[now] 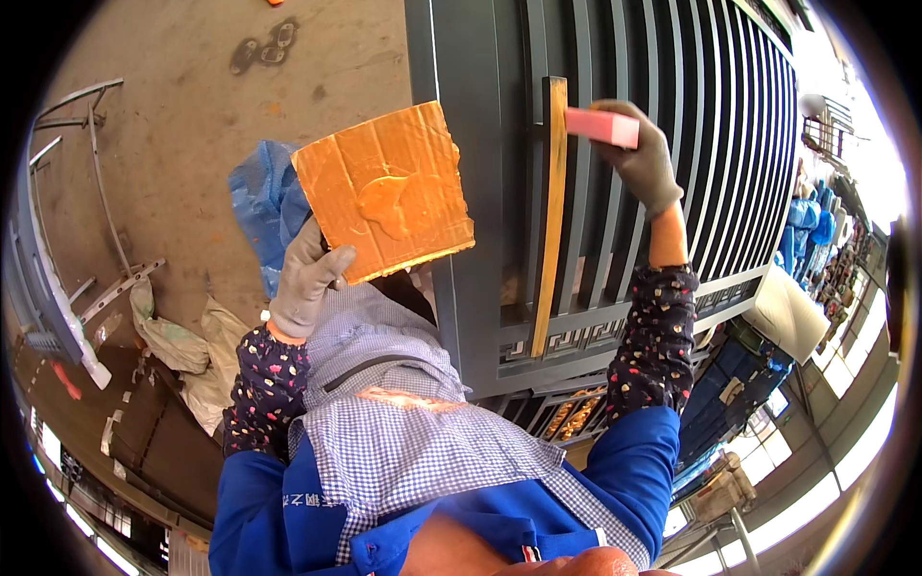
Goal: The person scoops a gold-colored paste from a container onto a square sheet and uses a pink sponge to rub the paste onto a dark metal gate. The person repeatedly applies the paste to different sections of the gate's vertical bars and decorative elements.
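In a grey glove, my left hand grips the lower left edge of a square of cardboard coated orange-gold. A wet puddle of gold paint lies near its middle. My right hand, gloved too, pinches a pink sponge block above a dark grey metal gate panel. Just left of the sponge a long gold strip runs lengthwise on the panel; its upper end looks darker and patchy. Whether the sponge touches the strip I cannot tell.
Blue plastic sheeting lies on the floor beyond my left hand. Pale sacks and a metal frame are at the left. Parallel bars of the panel stretch to the right, toward a beige roll and blue-wrapped goods.
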`<move>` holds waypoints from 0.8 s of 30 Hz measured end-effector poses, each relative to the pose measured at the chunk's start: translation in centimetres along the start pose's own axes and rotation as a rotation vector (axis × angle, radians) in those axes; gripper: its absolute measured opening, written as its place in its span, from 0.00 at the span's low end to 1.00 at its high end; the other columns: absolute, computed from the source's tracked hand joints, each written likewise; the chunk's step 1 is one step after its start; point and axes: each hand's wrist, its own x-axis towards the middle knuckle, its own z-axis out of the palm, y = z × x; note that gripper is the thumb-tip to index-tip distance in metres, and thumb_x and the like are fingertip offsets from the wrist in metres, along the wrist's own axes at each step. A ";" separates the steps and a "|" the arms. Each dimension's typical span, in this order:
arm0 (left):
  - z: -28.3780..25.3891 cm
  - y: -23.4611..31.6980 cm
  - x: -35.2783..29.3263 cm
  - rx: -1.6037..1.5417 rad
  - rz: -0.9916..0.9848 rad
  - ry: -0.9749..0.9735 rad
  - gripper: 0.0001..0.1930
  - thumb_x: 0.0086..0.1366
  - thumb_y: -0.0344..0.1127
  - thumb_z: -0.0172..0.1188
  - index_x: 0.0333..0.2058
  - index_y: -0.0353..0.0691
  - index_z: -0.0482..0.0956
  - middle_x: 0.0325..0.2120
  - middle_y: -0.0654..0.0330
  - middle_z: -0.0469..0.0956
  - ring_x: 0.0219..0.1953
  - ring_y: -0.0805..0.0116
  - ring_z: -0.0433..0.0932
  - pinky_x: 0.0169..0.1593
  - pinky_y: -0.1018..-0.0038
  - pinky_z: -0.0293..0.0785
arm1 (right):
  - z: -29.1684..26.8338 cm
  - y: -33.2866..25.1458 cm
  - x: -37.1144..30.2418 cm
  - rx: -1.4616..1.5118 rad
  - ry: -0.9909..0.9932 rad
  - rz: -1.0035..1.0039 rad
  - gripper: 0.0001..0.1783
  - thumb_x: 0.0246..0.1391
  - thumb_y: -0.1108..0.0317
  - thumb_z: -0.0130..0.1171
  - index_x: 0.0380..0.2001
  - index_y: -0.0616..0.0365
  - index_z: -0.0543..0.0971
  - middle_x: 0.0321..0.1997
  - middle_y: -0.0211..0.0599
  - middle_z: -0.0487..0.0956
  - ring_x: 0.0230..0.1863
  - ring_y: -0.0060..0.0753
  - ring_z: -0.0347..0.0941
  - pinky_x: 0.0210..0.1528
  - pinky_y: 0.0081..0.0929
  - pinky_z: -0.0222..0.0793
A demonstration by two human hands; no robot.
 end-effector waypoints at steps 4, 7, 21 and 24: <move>-0.1 0.3 0.2 0.031 0.003 -0.016 0.30 0.62 0.44 0.65 0.59 0.36 0.73 0.39 0.69 0.82 0.23 0.88 0.68 0.25 0.89 0.62 | 0.5 -0.3 4.1 0.043 0.051 -0.001 0.19 0.52 0.68 0.70 0.48 0.54 0.81 0.42 0.35 0.85 0.43 0.33 0.82 0.49 0.29 0.76; 0.0 -0.2 -0.1 0.015 0.003 -0.013 0.29 0.62 0.43 0.65 0.59 0.36 0.73 0.40 0.68 0.82 0.23 0.88 0.68 0.25 0.89 0.63 | 1.4 0.3 4.5 0.046 0.034 0.063 0.19 0.51 0.71 0.70 0.48 0.54 0.81 0.42 0.35 0.85 0.43 0.32 0.82 0.50 0.29 0.77; 0.1 -0.6 -0.4 -0.006 -0.010 0.003 0.29 0.62 0.42 0.66 0.59 0.36 0.72 0.41 0.68 0.82 0.23 0.89 0.68 0.25 0.89 0.64 | 1.5 -1.8 -2.2 0.063 -0.042 0.097 0.19 0.53 0.75 0.69 0.49 0.59 0.80 0.47 0.35 0.83 0.48 0.29 0.81 0.54 0.26 0.77; -0.2 -0.6 -0.2 0.007 -0.001 -0.040 0.29 0.62 0.42 0.66 0.59 0.36 0.73 0.42 0.68 0.82 0.23 0.89 0.68 0.24 0.90 0.64 | 2.7 -0.7 -2.8 0.080 -0.003 0.075 0.18 0.49 0.76 0.68 0.46 0.56 0.81 0.44 0.38 0.84 0.46 0.37 0.82 0.51 0.29 0.77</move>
